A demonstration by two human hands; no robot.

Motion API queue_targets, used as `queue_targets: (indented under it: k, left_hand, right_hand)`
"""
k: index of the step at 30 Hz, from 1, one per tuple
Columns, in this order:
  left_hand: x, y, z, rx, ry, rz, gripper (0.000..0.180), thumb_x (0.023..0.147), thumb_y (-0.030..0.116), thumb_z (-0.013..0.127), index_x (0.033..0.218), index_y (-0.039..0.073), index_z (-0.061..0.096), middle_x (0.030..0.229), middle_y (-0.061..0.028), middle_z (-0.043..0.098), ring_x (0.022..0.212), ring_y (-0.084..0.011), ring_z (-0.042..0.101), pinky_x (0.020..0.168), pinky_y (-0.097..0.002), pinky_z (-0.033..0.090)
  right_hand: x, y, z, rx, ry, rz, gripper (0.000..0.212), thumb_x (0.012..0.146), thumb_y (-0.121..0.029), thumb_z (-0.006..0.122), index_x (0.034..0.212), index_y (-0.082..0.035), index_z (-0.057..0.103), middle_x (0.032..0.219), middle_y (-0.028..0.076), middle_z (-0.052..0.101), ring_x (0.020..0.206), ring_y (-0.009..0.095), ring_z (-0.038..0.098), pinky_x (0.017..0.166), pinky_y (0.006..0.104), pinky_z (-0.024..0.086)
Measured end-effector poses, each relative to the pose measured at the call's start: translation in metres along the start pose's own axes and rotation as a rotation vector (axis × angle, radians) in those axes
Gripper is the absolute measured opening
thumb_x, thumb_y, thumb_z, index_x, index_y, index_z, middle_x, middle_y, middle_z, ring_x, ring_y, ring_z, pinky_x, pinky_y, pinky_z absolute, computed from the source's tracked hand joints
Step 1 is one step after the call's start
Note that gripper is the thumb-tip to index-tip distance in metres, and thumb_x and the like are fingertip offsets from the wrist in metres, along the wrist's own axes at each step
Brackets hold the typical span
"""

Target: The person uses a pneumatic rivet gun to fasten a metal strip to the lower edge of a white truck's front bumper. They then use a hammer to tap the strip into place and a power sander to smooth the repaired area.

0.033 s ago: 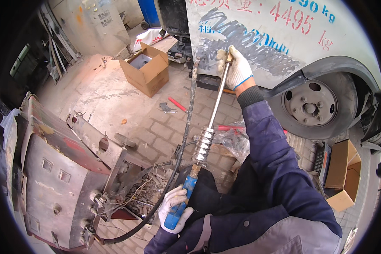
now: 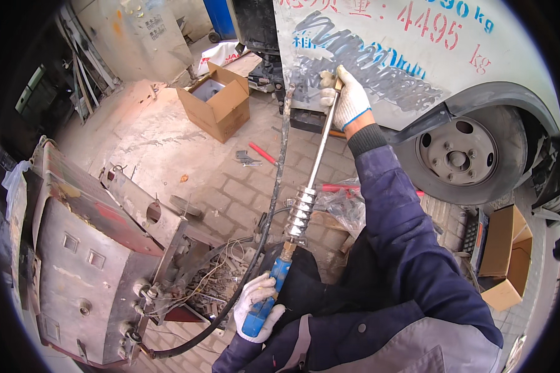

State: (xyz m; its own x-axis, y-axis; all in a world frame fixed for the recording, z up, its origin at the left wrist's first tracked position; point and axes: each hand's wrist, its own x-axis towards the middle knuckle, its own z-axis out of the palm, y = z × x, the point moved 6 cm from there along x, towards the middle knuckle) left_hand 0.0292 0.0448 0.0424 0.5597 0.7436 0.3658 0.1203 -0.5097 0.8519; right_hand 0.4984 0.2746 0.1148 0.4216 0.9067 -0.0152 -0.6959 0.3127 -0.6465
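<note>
Across the middle lies a long tool (image 2: 300, 214) with a blue handle, a ribbed shiny metal cylinder and a slim metal rod. My left hand (image 2: 253, 304), in a white knit glove, is closed around its blue handle near my lap. Farther up, my right hand (image 2: 351, 99), gloved the same way, grips the brass-coloured end of the rod in front of the white vehicle panel (image 2: 442, 78). A dark hose (image 2: 269, 214) runs alongside the tool and curves down to a fitting on the worn metal housing (image 2: 90, 280) at the left.
An open cardboard box (image 2: 221, 115) stands on the paving at the back; a second box (image 2: 504, 261) is at the right. Beside my right arm is a vehicle wheel (image 2: 457, 155). A red bar (image 2: 262, 153) and clear plastic (image 2: 345, 211) lie on the ground. Metal scraps (image 2: 214, 289) lie near the housing.
</note>
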Motion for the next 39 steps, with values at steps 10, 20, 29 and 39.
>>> queue_targets:
  k: [10,20,29,39]
  left_hand:
    - [0.000,0.019,0.014,0.333,-0.027,0.124,0.049,0.077,0.013,0.096,0.120,0.009,0.074,0.132,-0.0152,0.076,0.131,-0.0433,0.069,0.107,-0.0497,0.058]
    - [-0.016,-0.057,0.002,-0.776,0.138,-0.445,0.057,0.083,0.025,0.099,0.130,0.004,0.072,0.140,-0.0213,0.073,0.140,-0.0409,0.065,0.122,-0.0559,0.047]
    - [-0.006,0.022,0.017,0.390,0.010,0.121,0.046,0.083,0.014,0.095,0.122,0.007,0.073,0.131,-0.0171,0.076,0.129,-0.0446,0.071,0.107,-0.0496,0.059]
    - [-0.009,0.011,0.000,0.261,0.106,0.078,0.048,0.090,0.021,0.093,0.129,0.006,0.069,0.130,-0.0205,0.075,0.127,-0.0463,0.072,0.106,-0.0504,0.060]
  right_hand:
    - [0.007,0.014,0.013,0.706,-0.616,0.200,0.035,0.116,-0.033,0.055,0.096,-0.005,0.064,0.064,-0.007,0.037,0.046,0.008,0.032,0.040,0.0261,0.030]
    - [0.019,0.003,-0.009,-0.267,0.186,-0.024,0.029,0.113,-0.032,0.061,0.093,-0.012,0.064,0.071,-0.003,0.046,0.056,0.013,0.042,0.048,0.0310,0.031]
    - [0.001,0.013,0.013,0.754,-0.732,0.168,0.033,0.112,-0.031,0.057,0.095,-0.004,0.066,0.060,-0.008,0.037,0.042,0.008,0.034,0.037,0.0272,0.031]
    - [-0.001,0.067,0.056,0.346,-0.333,0.218,0.022,0.107,-0.024,0.060,0.113,-0.004,0.068,0.081,-0.001,0.051,0.063,0.014,0.045,0.057,0.0320,0.040]
